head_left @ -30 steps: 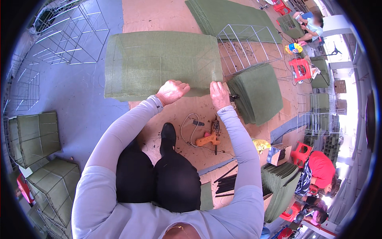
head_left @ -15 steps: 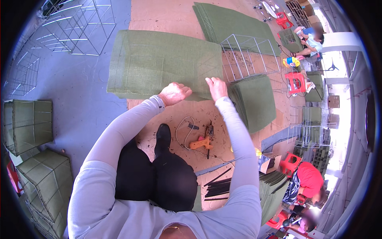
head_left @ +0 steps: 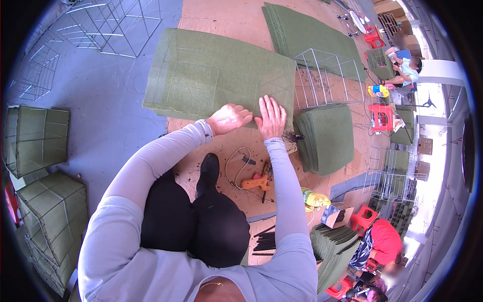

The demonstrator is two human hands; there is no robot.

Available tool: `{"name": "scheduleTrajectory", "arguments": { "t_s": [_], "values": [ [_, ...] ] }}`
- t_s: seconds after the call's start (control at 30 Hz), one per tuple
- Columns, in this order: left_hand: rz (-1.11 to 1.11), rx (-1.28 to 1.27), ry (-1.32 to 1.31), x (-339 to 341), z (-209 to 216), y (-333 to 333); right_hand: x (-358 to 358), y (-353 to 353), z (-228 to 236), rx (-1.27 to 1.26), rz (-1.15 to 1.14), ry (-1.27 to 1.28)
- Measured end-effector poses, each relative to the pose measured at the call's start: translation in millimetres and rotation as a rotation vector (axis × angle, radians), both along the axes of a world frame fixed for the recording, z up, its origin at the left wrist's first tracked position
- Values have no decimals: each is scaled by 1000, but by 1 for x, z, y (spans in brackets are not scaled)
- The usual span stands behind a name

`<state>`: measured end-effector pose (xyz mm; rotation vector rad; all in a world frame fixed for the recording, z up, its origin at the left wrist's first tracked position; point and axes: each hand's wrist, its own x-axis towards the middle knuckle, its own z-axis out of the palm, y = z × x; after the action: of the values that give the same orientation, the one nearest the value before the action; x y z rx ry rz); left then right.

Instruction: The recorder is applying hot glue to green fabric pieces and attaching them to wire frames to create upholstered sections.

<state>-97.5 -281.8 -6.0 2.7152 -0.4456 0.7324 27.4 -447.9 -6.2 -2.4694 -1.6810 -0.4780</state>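
Observation:
In front of me lies a wide green woven fabric sheet (head_left: 201, 75), with faint straight lines showing across it. My left hand (head_left: 229, 119) is closed at its near edge, fingers curled on the fabric. Beside it, my right hand (head_left: 272, 118) rests flat on the near right part of the sheet, fingers stretched out. A stack of cut green fabric pieces (head_left: 324, 138) is just right of my right hand. Below my hands, an orange pistol-shaped tool (head_left: 254, 183) with a pale cord lies on the cardboard.
A wire frame (head_left: 327, 75) stands beyond the right hand, before a larger fabric pile (head_left: 312, 38). Wire frames (head_left: 115, 25) and green-covered boxes (head_left: 37, 138) are on the left. Black strips (head_left: 265, 241) and a yellow bag (head_left: 316, 198) lie right. People sit near red stools (head_left: 363, 218).
My right hand has gone from a closed grip on the near edge to lying flat on the sheet. My left hand stays curled at the edge. The whole view has shifted slightly.

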Motion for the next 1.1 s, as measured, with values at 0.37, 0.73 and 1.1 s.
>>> {"name": "scheduleTrajectory", "arguments": {
  "t_s": [0.37,0.73,1.1],
  "values": [
    [398,-1355,999,-93,2,17,5,-6,-3,-37,-9,-23],
    [280,-1905,702,-56,-15,-7,5,-1,-4,-41,-4,-37],
    [400,-1605,458,-56,-45,-11,6,0,-4,-42,-7,-64]
  ]
}}
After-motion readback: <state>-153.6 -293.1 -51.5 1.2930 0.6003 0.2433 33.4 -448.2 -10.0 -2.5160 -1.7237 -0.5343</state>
